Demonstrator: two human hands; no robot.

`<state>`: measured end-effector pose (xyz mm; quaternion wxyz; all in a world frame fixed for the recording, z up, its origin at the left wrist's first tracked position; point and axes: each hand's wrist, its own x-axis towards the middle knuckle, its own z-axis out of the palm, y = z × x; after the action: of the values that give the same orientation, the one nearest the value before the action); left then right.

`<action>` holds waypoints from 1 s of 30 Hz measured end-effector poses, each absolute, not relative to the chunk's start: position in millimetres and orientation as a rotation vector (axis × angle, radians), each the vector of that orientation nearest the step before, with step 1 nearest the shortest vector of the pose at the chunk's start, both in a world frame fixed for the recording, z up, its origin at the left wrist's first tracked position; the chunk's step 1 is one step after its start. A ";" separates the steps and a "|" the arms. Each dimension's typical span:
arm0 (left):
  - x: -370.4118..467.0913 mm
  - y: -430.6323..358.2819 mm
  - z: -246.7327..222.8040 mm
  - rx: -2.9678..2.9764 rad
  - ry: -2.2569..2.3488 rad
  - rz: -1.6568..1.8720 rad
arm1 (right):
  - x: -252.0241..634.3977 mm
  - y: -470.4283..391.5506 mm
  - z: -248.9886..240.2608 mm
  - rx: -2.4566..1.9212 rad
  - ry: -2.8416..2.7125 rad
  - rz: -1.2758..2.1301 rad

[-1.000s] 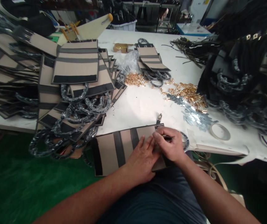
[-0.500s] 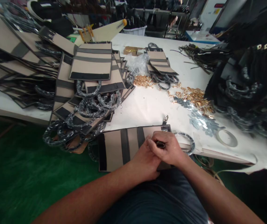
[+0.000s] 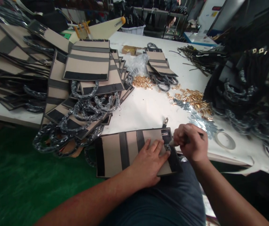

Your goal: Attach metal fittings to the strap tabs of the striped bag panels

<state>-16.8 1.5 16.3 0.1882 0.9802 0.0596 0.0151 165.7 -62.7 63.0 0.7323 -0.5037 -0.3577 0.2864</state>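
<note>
A beige bag panel (image 3: 112, 153) with black bands lies at the table's near edge, partly over my lap. My left hand (image 3: 147, 161) is flat on it, fingers spread, with the thumb beside a small metal plate (image 3: 167, 147) on the black end band. Closed in a fist, my right hand (image 3: 192, 142) grips a dark-handled tool (image 3: 172, 143) whose pale tip points down at the band near that plate. Its exact kind is hidden by the fingers. Farther up the band sits another metal plate (image 3: 164, 134), and a short strap with a gold-toned fitting (image 3: 165, 121) sticks out past the panel's far edge.
Stacked panels with plastic-wrapped handles (image 3: 84, 116) fill the left. Beyond my hands lie gold-coloured fittings (image 3: 196, 100), silver metal plates (image 3: 200, 122) and a tape roll (image 3: 225, 140). Black bag parts (image 3: 233, 78) are heaped at right. The white table (image 3: 139, 110) ends near my lap.
My hands were together over the panel's right end. Now the right has lifted away to the right with the tool, and the left has flattened out on the panel, uncovering the metal plates.
</note>
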 end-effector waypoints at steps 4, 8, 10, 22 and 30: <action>-15.5 1.2 14.2 2.745 0.160 0.020 | 154.1 -66.4 77.1 -1.020 -0.923 0.460; -14.8 -0.3 13.2 2.737 0.186 0.036 | 151.1 -68.4 56.7 -1.318 -1.040 0.466; -15.1 -0.7 12.8 2.740 0.191 0.024 | 155.1 -69.9 49.0 -1.317 -1.049 0.498; -16.6 -5.3 18.5 2.761 0.236 0.027 | 163.7 -99.5 33.6 -1.367 -0.795 0.574; -20.0 -6.3 8.8 2.817 0.246 0.078 | 125.0 -193.9 -25.5 -1.568 -0.150 1.052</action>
<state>-20.0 -6.3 8.8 0.1559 0.9836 0.0860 0.0274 125.0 -193.9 -25.5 0.5841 -0.6720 -0.0642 0.4508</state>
